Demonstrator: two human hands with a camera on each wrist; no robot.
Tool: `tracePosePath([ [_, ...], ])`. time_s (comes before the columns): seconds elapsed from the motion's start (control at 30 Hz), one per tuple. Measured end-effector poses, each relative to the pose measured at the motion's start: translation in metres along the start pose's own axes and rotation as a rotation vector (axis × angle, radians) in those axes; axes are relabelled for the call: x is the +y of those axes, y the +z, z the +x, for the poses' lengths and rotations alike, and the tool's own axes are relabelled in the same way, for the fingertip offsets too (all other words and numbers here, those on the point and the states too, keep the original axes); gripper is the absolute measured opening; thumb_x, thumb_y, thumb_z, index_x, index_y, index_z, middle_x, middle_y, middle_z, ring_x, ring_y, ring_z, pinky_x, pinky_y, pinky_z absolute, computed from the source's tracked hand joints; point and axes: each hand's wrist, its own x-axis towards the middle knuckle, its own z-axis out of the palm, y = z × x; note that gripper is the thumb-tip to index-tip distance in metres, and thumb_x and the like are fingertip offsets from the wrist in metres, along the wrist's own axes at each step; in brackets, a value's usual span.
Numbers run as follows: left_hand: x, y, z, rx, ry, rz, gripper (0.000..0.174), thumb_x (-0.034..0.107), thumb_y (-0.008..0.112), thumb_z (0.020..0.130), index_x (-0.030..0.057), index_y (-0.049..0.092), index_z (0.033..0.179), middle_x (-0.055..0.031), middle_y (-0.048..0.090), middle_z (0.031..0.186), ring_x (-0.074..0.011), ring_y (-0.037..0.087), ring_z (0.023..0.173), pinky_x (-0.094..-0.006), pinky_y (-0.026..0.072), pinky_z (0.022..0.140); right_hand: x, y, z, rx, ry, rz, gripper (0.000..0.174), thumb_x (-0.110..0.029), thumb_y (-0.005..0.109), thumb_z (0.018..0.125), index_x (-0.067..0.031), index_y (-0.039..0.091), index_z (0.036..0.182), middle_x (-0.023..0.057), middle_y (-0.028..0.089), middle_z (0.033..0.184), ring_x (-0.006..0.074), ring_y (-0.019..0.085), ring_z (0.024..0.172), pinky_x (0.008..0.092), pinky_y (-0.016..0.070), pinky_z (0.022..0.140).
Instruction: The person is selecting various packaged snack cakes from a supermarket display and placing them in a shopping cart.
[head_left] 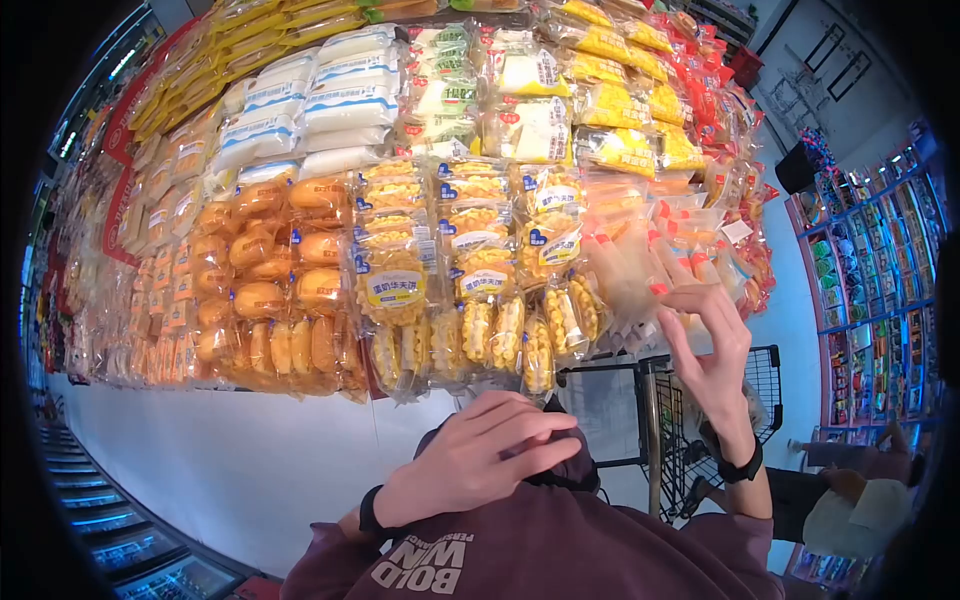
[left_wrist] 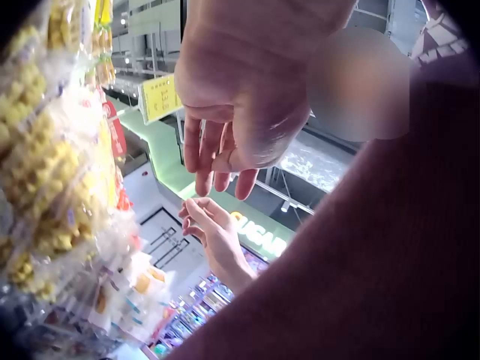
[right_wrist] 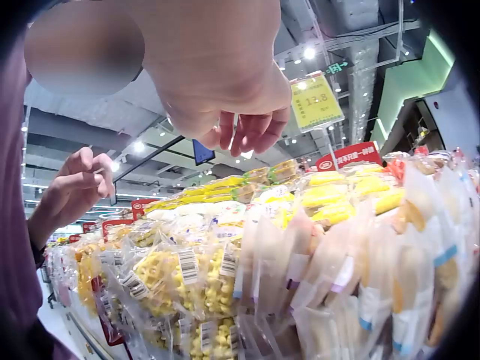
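My left hand (head_left: 492,447) hovers before my chest, its fingers loosely bent and holding nothing. Beyond it lie packs of waffles (head_left: 478,262) in clear wrappers with blue and yellow labels. Out to the right, my right hand (head_left: 712,345) is raised beside long clear bags (head_left: 625,265) with red tips. Its thumb and fingers are apart with nothing between them. From the right wrist, that hand (right_wrist: 247,124) hangs over the tops of the upright long bags (right_wrist: 341,277). Both hands show in the left wrist view, the right one (left_wrist: 217,236) lower and farther off.
Packaged round buns (head_left: 262,250), white packs (head_left: 350,95) and yellow packs (head_left: 615,105) fill the display. A black shopping cart (head_left: 765,375) stands at right. Behind it are a person (head_left: 860,500) and stocked shelves (head_left: 875,290). A yellow price sign (right_wrist: 316,103) hangs above.
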Motion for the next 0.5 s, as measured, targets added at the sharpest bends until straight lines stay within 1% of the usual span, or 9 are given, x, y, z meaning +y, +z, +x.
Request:
tracePosePath([
  [0.1,0.002,0.059,0.025,-0.23,0.043,-0.153,0.034,0.0,0.064,0.074,0.0013,0.067,0.108,-0.0117,0.061,0.124,-0.0237,0.061,0.102,-0.0359,0.048,0.088,0.023,-0.025,-0.044,0.066,0.237,0.035,0.006,0.001,0.07,0.084,0.001,0.064,0.085,0.0084,0.063,0.077,0.0175,0.058,0.067,0.0276,0.0448,0.061],
  [0.17,0.003,0.098,0.043,-0.371,0.077,-0.181,0.039,0.001,0.063,0.075,0.001,0.063,0.115,-0.0121,0.058,0.127,-0.0241,0.059,0.105,-0.0355,0.0464,0.092,0.043,-0.037,-0.079,0.163,0.411,0.083,0.009,0.0,0.069,0.087,0.0016,0.062,0.082,0.006,0.06,0.071,0.012,0.054,0.062,0.0251,0.0428,0.059],
  [0.2,0.007,0.118,0.054,-0.542,0.027,-0.148,0.042,0.003,0.063,0.076,0.0002,0.059,0.118,-0.0116,0.059,0.121,-0.0249,0.056,0.111,-0.0362,0.0436,0.096,0.064,-0.04,-0.11,0.2,0.571,0.157,0.011,-0.003,0.068,0.088,0.0018,0.061,0.082,0.0053,0.059,0.07,0.0109,0.052,0.06,0.0244,0.0422,0.06],
  [0.23,0.008,0.141,0.062,-0.572,0.034,-0.139,0.041,0.003,0.063,0.076,0.0004,0.059,0.117,-0.0113,0.059,0.118,-0.0251,0.056,0.111,-0.0369,0.0434,0.097,0.081,-0.043,-0.135,0.227,0.573,0.119,0.013,-0.006,0.067,0.091,0.002,0.06,0.082,0.0049,0.059,0.07,0.0093,0.051,0.06,0.024,0.0413,0.059],
  [0.3,0.004,0.193,0.074,-0.626,0.041,-0.115,0.04,0.004,0.064,0.076,0.0006,0.058,0.116,-0.0108,0.059,0.113,-0.0256,0.056,0.112,-0.0383,0.0429,0.097,0.097,-0.048,-0.173,0.242,0.751,0.165,0.015,-0.009,0.066,0.093,0.0014,0.06,0.083,0.0029,0.057,0.067,0.0072,0.05,0.059,0.0237,0.04,0.058],
  [0.37,-0.01,0.256,0.075,-0.507,0.115,-0.062,0.038,0.005,0.064,0.078,0.0008,0.058,0.115,-0.0105,0.059,0.109,-0.0263,0.056,0.113,-0.0394,0.0428,0.098,0.117,-0.042,-0.212,0.158,0.861,0.139,0.017,-0.011,0.065,0.094,0.0006,0.06,0.083,0.0008,0.056,0.064,0.0058,0.048,0.058,0.0234,0.0387,0.056],
  [0.4,-0.018,0.283,0.076,-0.453,0.154,-0.034,0.037,0.006,0.064,0.078,0.0008,0.058,0.114,-0.0104,0.059,0.108,-0.0266,0.056,0.113,-0.04,0.0428,0.099,0.126,-0.037,-0.232,0.06,0.938,0.16,0.017,-0.012,0.066,0.093,0.0002,0.059,0.083,0.0003,0.055,0.062,0.0057,0.048,0.056,0.0233,0.0381,0.054],
  [0.47,-0.029,0.324,0.083,-0.59,0.122,-0.087,0.036,0.008,0.062,0.08,0.0011,0.058,0.115,-0.0106,0.059,0.107,-0.027,0.056,0.114,-0.0418,0.0418,0.102,0.131,-0.028,-0.256,-0.136,1.049,0.207,0.013,-0.01,0.067,0.091,0.0005,0.061,0.087,0.0044,0.061,0.066,0.0082,0.053,0.058,0.0254,0.0423,0.055],
  [0.5,-0.038,0.342,0.083,-0.66,0.106,-0.11,0.036,0.009,0.062,0.081,0.0012,0.057,0.115,-0.0106,0.059,0.107,-0.0272,0.056,0.114,-0.0427,0.0413,0.103,0.142,-0.018,-0.283,-0.195,1.008,0.251,0.01,-0.008,0.067,0.089,0.0005,0.062,0.092,0.007,0.065,0.07,0.0099,0.056,0.059,0.0266,0.045,0.057],
])
